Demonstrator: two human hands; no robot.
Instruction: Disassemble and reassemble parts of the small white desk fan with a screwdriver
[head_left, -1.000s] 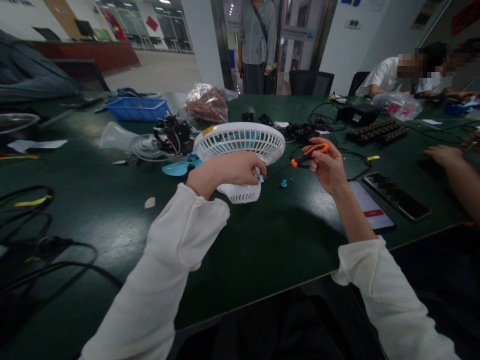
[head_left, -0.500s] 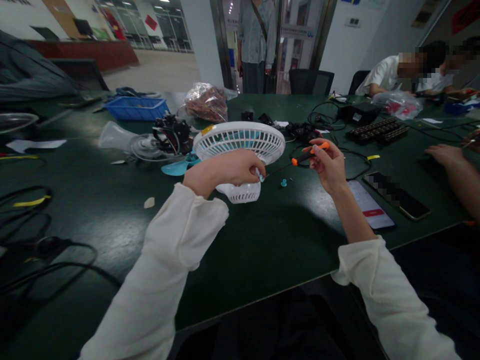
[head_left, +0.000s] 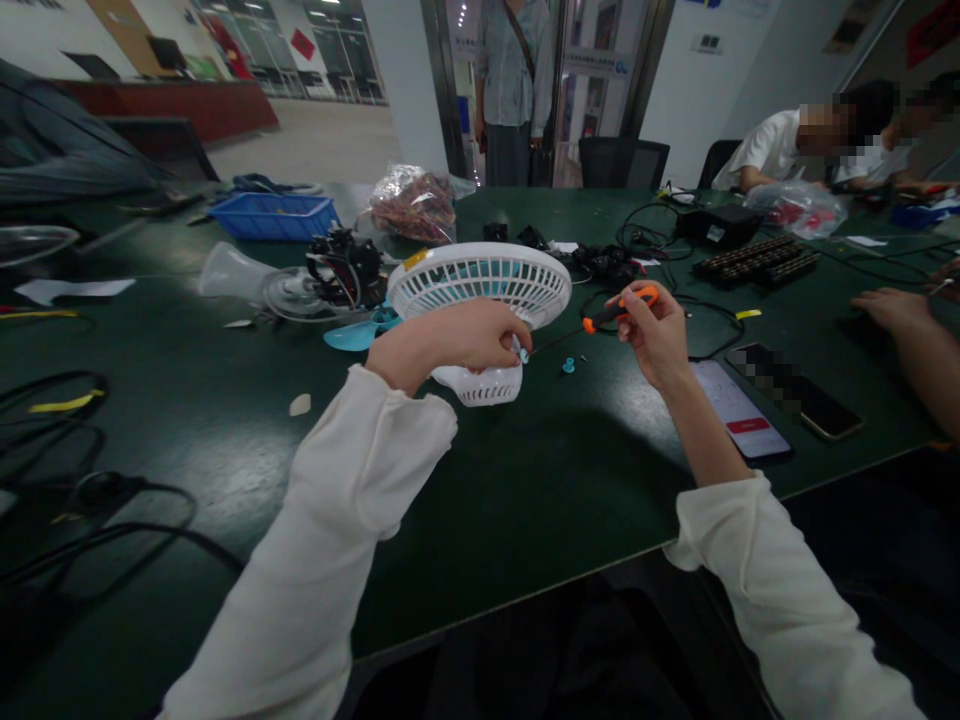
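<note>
A white fan cage (head_left: 487,270) with a white slotted housing (head_left: 489,387) below it stands on the dark green table. My left hand (head_left: 480,335) is closed on a small light-blue piece (head_left: 523,355) in front of the cage. My right hand (head_left: 656,335) is closed round an orange and black screwdriver (head_left: 621,308), whose shaft points left to that piece; whether the tip touches a screw is too small to tell. A small blue cap (head_left: 568,366) lies on the table between my hands. Blue fan blades (head_left: 356,334) lie left of the cage.
Behind are a blue tray (head_left: 276,217), a bag of copper-coloured parts (head_left: 414,205) and a motor assembly (head_left: 341,268). Two phones (head_left: 739,410) lie at right, near another person's hand (head_left: 892,308). Black cables (head_left: 112,490) cover the left side. A person (head_left: 514,90) stands behind the table.
The fingers of my right hand have shifted slightly on the screwdriver handle. My left hand and the fan parts look the same.
</note>
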